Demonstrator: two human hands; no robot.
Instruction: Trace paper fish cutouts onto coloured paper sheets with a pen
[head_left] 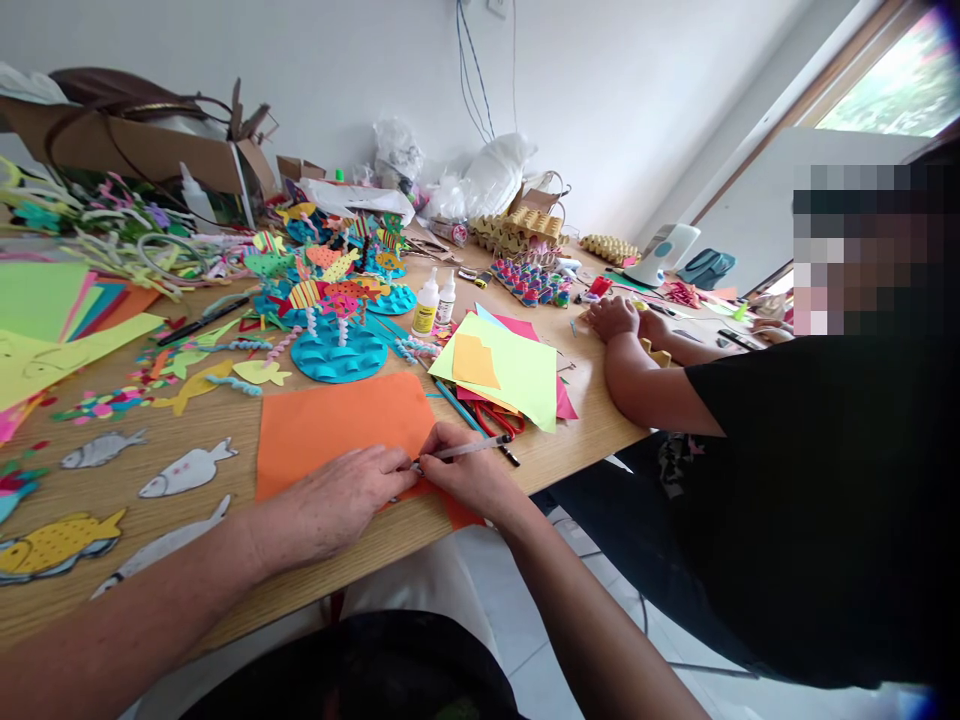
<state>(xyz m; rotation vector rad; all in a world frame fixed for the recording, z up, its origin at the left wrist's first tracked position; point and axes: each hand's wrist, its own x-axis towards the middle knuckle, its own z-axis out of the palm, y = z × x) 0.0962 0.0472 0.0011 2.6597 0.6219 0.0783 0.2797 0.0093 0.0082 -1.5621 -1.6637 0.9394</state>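
An orange paper sheet [337, 420] lies at the table's front edge. My left hand [349, 500] rests on it with fingers stretched out, pressing near its lower right part. Whether a small piece lies under the fingertips is hidden. My right hand [465, 475] grips a slim clear pen [472, 448], its tip down at the paper beside my left fingertips. Left of the sheet lie a grey paper fish [180, 472] and a yellow dotted fish [64, 545]. Just beyond my right hand are red-handled scissors [504, 420], partly under yellow-green paper [517, 365].
Blue wavy bases [337, 350] with colourful fish on coiled stems stand behind the sheet, near two glue bottles [426, 303]. Pipe cleaners [150, 250] and coloured papers [45, 300] crowd the left. Egg cartons [525, 230] sit farther back. A co-worker [810, 480] works at the right.
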